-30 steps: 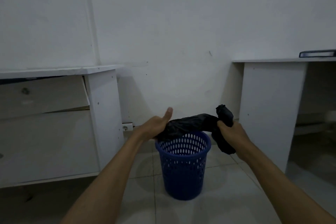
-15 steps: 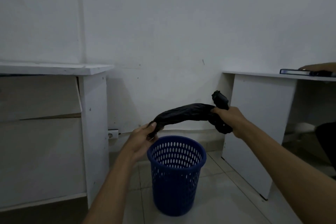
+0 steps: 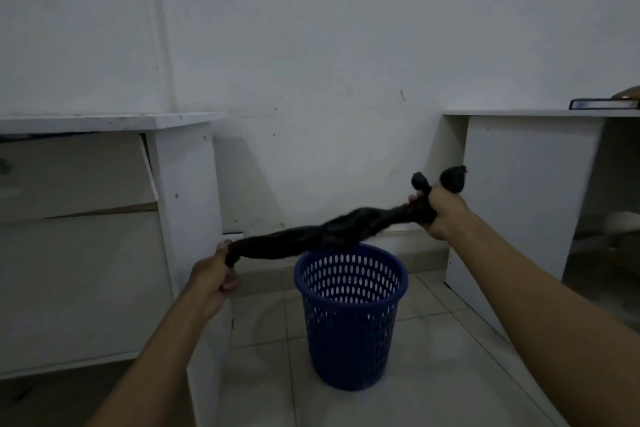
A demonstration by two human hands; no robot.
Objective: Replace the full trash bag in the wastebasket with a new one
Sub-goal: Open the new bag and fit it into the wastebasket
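Observation:
A rolled-up black trash bag (image 3: pixel 325 232) stretches in the air just above the blue perforated wastebasket (image 3: pixel 350 322), which stands on the tiled floor and looks unlined. My left hand (image 3: pixel 212 274) grips the bag's lower left end. My right hand (image 3: pixel 439 211) grips the higher right end, and two twisted black tips stick out above its fingers.
A white desk with drawers (image 3: pixel 104 218) stands close on the left, its side panel just beside my left hand. Another white desk (image 3: pixel 526 184) stands on the right, with a dark flat object (image 3: pixel 602 103) on top. The white wall is behind the basket.
My hands have pulled apart, and the bag has gone from a short arch to a long stretched strip. The left hand moved down and left, the right hand up and right.

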